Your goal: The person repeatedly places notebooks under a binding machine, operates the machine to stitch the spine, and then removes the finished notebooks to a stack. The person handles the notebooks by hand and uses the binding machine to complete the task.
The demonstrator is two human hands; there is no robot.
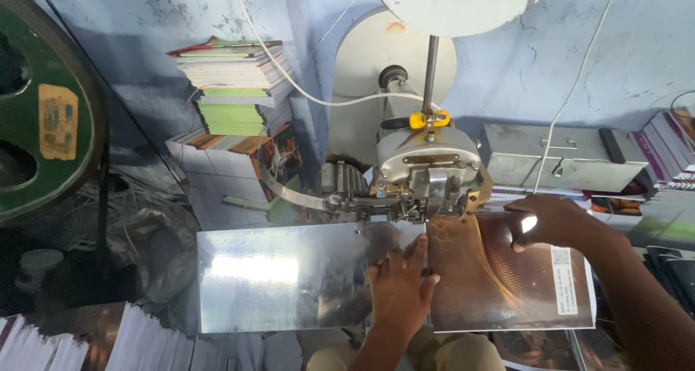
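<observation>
A brown glossy booklet (499, 277) lies flat under the head of a metal stitching machine (423, 168). My left hand (399, 288) presses on the booklet's left edge, where it meets the shiny steel work plate (275, 273). At the booklet's upper right part my right hand (554, 220) grips it, just right of the machine head. Both hands hold the booklet against the table.
Stacks of booklets (235, 89) stand at the back left. A grey metal box (561, 157) sits at the back right, with more booklets (670, 146) beyond it. White paper piles (137, 342) lie at the lower left. A large green wheel (40, 103) is at far left.
</observation>
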